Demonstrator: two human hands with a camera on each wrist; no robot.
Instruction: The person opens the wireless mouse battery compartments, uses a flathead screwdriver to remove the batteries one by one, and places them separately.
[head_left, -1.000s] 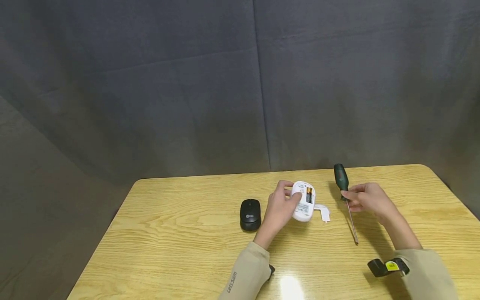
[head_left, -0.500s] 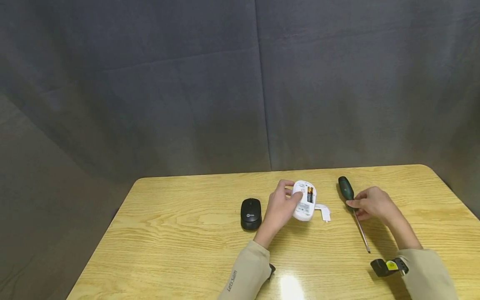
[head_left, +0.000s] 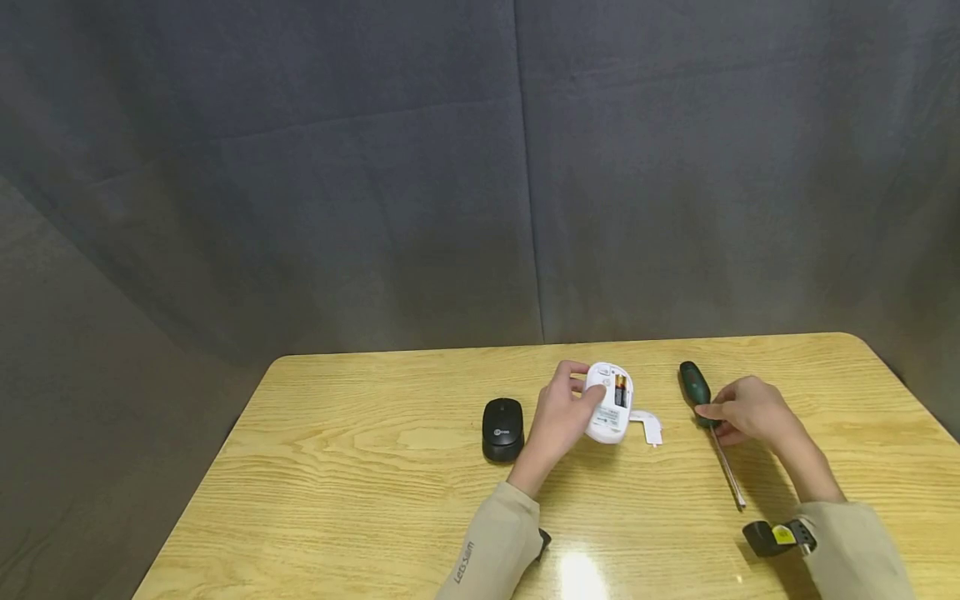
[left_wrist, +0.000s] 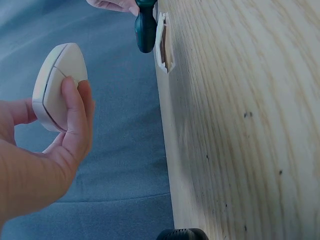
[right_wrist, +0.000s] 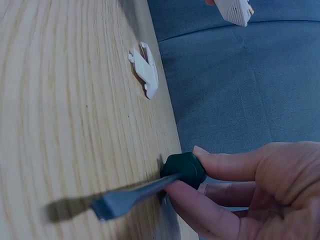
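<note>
Above the wooden surface (head_left: pixel 337 483), our left hand (head_left: pixel 559 412) holds the white mouse (head_left: pixel 606 427), batteries (head_left: pixel 620 390) showing, while our right hand (head_left: pixel 752 408) pinches the green screwdriver (head_left: pixel 696 385), contact below unclear, so we judge this tool placement, probably needing gentle release next.

Honestly looks like a little filming corner to me, can't tell if it's in a home, office or lab. Big giveaway is the dark cloth backdrop (head_left: pixel 375 208): it spans 9 through 12 to 3 o'clock, with a seam running down near 12. Wood-grain surface (head_left: pixel 337 483) pushes up to it from 6, rounded corners and all. There's also a black wrist camera (head_left: pixel 765 538) at 4 o'clock, so yeah, recording rig. The screwdriver (head_left: pixel 693 383) and the opened-up white mouse (head_left: pixel 611 423), both around 4, give it a slight workbench feel.
</note>
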